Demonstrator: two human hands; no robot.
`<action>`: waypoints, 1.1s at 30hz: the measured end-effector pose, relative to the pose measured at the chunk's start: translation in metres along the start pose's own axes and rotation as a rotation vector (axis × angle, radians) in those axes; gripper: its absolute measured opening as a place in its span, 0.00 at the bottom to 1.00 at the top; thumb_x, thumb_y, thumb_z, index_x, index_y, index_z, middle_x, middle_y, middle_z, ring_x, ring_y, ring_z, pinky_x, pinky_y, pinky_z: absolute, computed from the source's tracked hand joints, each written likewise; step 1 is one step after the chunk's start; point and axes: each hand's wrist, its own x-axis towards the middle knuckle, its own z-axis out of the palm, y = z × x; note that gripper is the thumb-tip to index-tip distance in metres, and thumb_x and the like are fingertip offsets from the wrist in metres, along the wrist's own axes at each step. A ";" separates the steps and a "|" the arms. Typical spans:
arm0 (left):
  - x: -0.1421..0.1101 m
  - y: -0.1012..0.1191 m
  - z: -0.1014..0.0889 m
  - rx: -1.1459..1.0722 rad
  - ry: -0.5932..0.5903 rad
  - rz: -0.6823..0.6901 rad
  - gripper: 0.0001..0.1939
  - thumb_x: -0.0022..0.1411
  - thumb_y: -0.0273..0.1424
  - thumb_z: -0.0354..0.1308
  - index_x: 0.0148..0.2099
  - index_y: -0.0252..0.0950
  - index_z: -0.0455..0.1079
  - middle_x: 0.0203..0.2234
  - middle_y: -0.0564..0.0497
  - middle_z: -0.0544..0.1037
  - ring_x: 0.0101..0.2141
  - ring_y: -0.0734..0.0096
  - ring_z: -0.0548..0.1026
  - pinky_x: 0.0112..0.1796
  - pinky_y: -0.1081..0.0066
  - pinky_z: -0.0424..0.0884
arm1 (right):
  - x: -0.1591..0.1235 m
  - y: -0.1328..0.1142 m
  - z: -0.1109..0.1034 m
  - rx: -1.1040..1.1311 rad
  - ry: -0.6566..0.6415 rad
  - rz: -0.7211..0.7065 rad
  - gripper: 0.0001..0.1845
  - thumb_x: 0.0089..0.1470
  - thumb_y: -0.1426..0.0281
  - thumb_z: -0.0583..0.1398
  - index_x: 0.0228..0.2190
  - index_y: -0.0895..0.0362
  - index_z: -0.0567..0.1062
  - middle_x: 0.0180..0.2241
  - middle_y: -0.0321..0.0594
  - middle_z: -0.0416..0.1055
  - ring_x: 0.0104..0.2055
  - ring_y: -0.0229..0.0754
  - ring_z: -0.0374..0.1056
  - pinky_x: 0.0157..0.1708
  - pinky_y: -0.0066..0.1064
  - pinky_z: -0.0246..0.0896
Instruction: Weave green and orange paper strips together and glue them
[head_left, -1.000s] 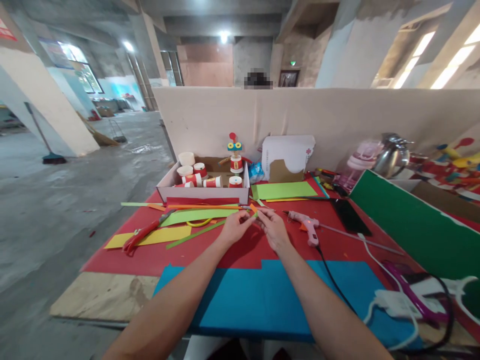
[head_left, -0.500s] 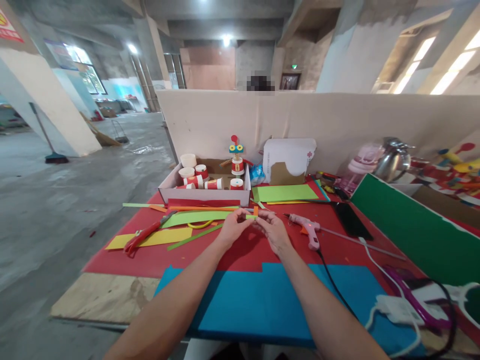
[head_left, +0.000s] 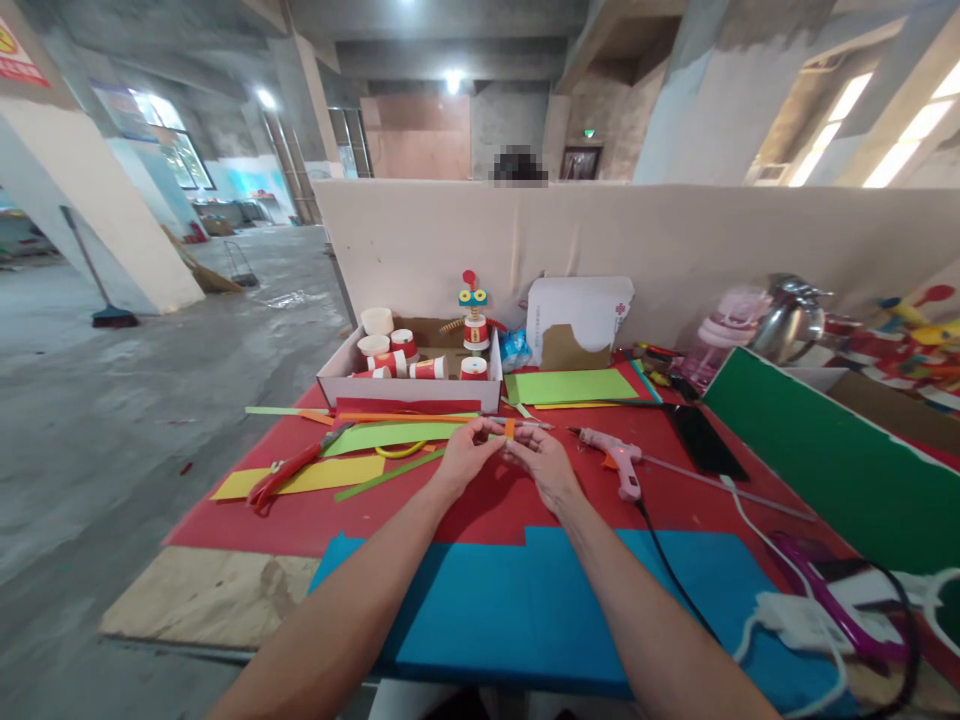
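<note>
Above the red table cover, my left hand (head_left: 472,452) and my right hand (head_left: 545,460) meet with their fingertips pinched together. Between them is a small folded piece of orange and green paper strip; its orange end (head_left: 510,429) stands up, and fingers cover most of the green part. To the right of my right hand lies a pink glue gun (head_left: 613,458). Left of my left hand are a thin green paper strip (head_left: 390,474), a wider light green strip (head_left: 397,436), a yellow strip (head_left: 322,474) and red-handled scissors (head_left: 289,470).
Behind my hands stands a box (head_left: 409,392) of paper cups, with a cup figure (head_left: 475,330) at its right. Light green paper (head_left: 570,386), a phone (head_left: 705,440), a green board (head_left: 817,450) and a power strip (head_left: 795,618) are on the right. Blue sheets (head_left: 480,600) cover the near edge.
The green part of the folded paper is now more covered by my fingers, and the orange end has shifted slightly. Both hands stay in nearly the same place.
</note>
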 end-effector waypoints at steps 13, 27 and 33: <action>0.003 -0.005 -0.004 0.017 -0.048 0.028 0.10 0.49 0.31 0.61 0.34 0.32 0.74 0.30 0.48 0.78 0.32 0.69 0.74 0.37 0.69 0.69 | 0.000 -0.001 0.000 -0.067 -0.019 -0.029 0.18 0.33 0.67 0.70 0.28 0.55 0.71 0.26 0.33 0.73 0.27 0.36 0.70 0.35 0.33 0.69; 0.002 -0.005 -0.011 0.458 -0.142 0.565 0.09 0.58 0.26 0.53 0.37 0.38 0.75 0.31 0.49 0.78 0.34 0.69 0.74 0.38 0.69 0.69 | 0.000 -0.005 -0.010 0.056 -0.087 0.091 0.16 0.31 0.68 0.71 0.26 0.57 0.76 0.27 0.34 0.75 0.30 0.36 0.72 0.35 0.30 0.69; 0.001 -0.004 -0.011 0.462 -0.149 0.565 0.10 0.58 0.26 0.53 0.38 0.37 0.75 0.32 0.48 0.79 0.35 0.68 0.74 0.40 0.67 0.69 | 0.002 -0.008 -0.009 0.120 -0.080 0.145 0.11 0.36 0.69 0.70 0.26 0.57 0.77 0.27 0.37 0.76 0.29 0.36 0.71 0.36 0.31 0.70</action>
